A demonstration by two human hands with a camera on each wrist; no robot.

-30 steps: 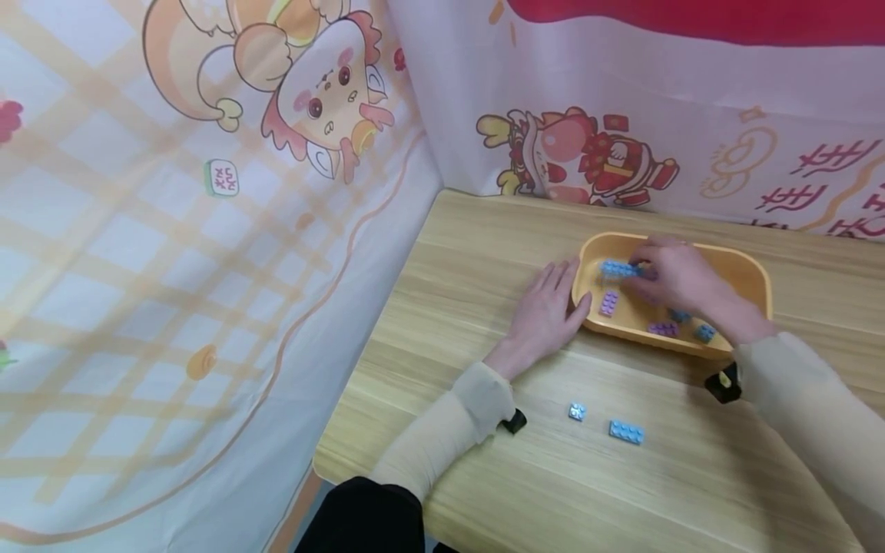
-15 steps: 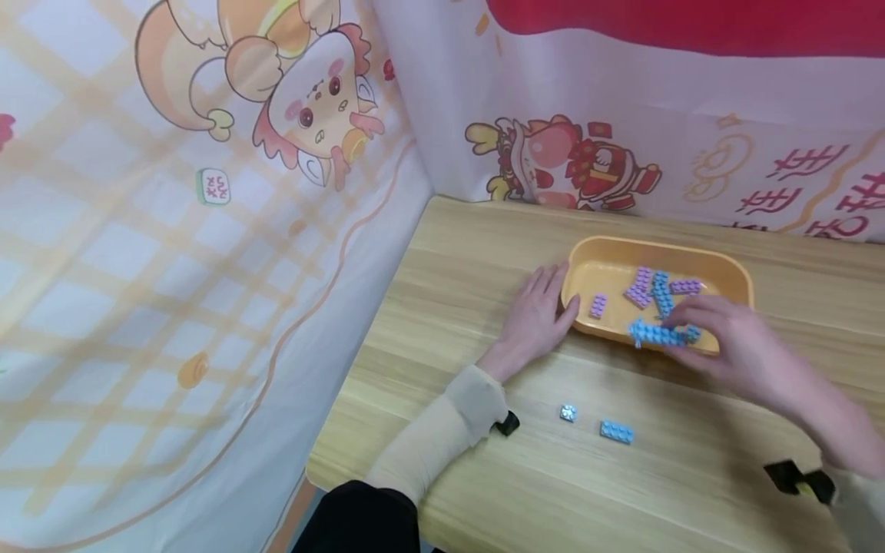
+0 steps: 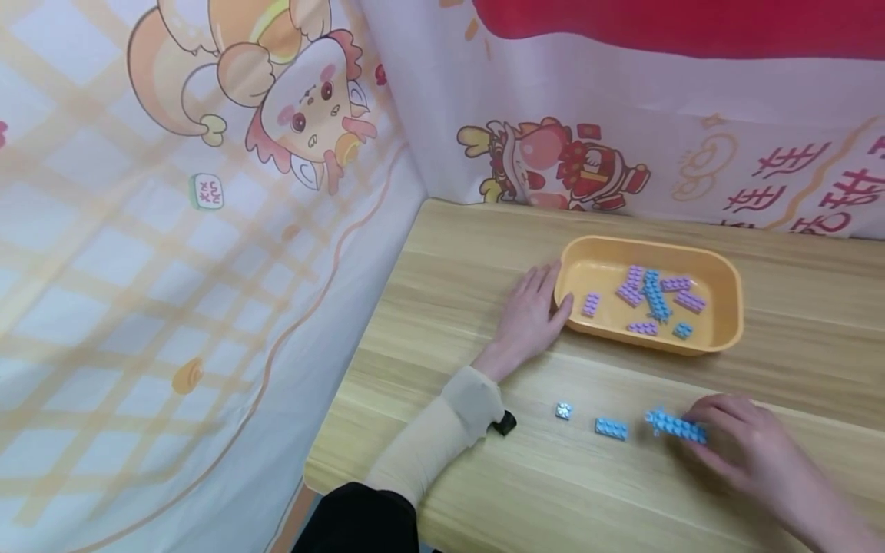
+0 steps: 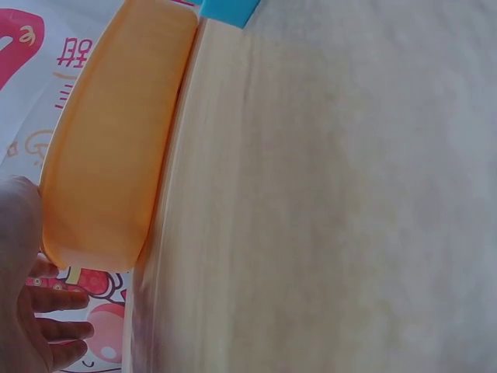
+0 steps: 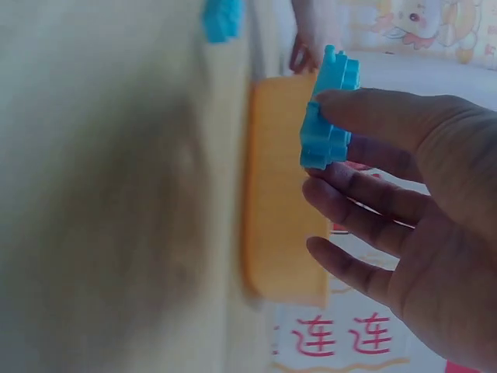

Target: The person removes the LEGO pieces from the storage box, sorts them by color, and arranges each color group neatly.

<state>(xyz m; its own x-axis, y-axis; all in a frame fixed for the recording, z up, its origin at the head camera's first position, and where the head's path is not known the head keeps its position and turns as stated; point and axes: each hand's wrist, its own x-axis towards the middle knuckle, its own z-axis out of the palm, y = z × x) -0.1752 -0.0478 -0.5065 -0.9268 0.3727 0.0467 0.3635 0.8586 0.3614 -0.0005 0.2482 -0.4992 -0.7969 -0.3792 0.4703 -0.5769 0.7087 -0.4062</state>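
Counted in the tray [image 3: 719, 307]: six purple bricks [image 3: 643, 328], one small blue brick [image 3: 683, 330] and one crooked blue strip [image 3: 654, 298]; whether the strip is one piece or several cannot be told. Two blue bricks lie loose on the desk [image 3: 484, 238]: a square brick [image 3: 563, 410] and, just right of it, a long brick [image 3: 611, 428]. One blue piece [image 3: 674, 426] is held raised over the desk, near the long brick, pinched between thumb and fingers of the right hand [image 3: 750, 438], which covers its right end. The left hand [image 3: 528, 315] touches the tray's left end, fingers stretched out. Printed cloth [image 3: 207, 307] borders the desk behind and at left.
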